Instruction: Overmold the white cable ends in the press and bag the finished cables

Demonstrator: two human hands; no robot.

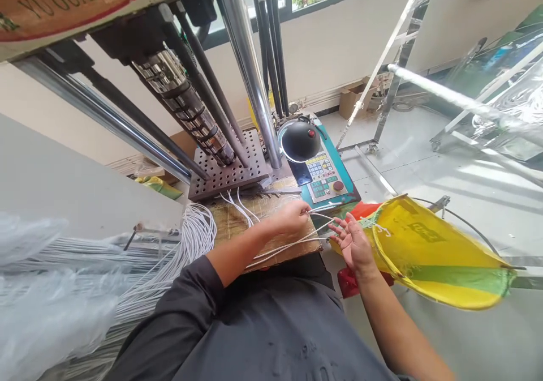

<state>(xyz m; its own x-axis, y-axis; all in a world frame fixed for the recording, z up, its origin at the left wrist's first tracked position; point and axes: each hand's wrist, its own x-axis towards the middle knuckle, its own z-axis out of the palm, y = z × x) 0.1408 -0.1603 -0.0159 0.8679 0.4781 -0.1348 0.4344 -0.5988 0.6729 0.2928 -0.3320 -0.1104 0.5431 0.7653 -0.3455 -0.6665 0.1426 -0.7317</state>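
Note:
My left hand [291, 218] is closed around thin white cables [292, 242] above the front right of the worktable. Their ends stick out to the right of my fist. My right hand [354, 244] is palm up with the fingers apart, close to those ends; whether a fingertip touches a cable, I cannot tell. A thick looped bundle of white cables [198, 225] hangs over the table's left side. More white cable ends [241, 205] lie in front of the machine's perforated metal plate [231, 168].
A yellow and green bag [428, 251] on a hoop hangs right of my right hand. Behind the table stands a teal control panel [326, 171] with a red button and a black lamp [301, 141]. A steel column [250, 69] rises from the machine. A white frame [449, 95] stands farther right.

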